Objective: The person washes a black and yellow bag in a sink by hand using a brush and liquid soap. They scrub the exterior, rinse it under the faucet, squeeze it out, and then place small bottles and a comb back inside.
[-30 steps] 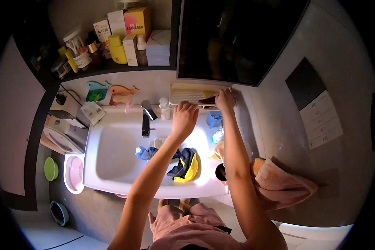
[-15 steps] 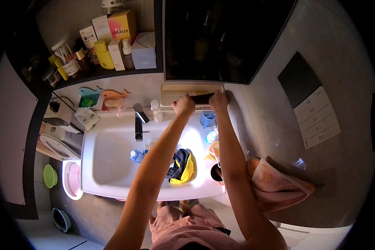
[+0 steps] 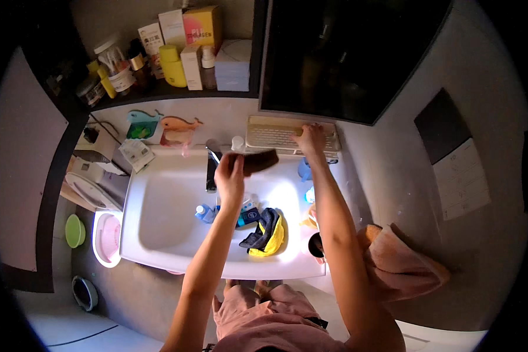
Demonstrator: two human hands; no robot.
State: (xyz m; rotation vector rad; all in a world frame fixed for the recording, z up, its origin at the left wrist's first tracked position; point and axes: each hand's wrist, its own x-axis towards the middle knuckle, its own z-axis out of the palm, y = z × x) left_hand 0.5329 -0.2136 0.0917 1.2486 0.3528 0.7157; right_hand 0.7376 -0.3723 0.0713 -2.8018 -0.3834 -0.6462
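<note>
My left hand (image 3: 230, 175) is closed on a dark brown flat oblong object (image 3: 261, 162), held in the air above the back of the white sink (image 3: 164, 211); its exact kind is unclear. Against the wall behind the sink is a cream-coloured slotted rack (image 3: 267, 134). On its right part rests my right hand (image 3: 311, 139), fingers apart, with nothing visible in it. A dark grey and yellow cloth (image 3: 270, 234) lies crumpled in the basin, near a blue packet (image 3: 248, 217) and a small blue bottle (image 3: 204, 213). My left hand partly covers the black faucet (image 3: 212, 170).
A blue cup (image 3: 304, 169) and a dark-mouthed cup (image 3: 315, 245) stand on the sink's right side. An orange-pink towel (image 3: 402, 267) hangs at right. Whale-shaped soap holders (image 3: 180, 124) are on the back wall. Bottles and boxes fill the upper shelf (image 3: 176, 97) beside a dark panel (image 3: 346, 58).
My left hand has drawn the brown object off the rack, toward me and leftward. My right hand has let go of it and stays at the rack. The view has shifted slightly.
</note>
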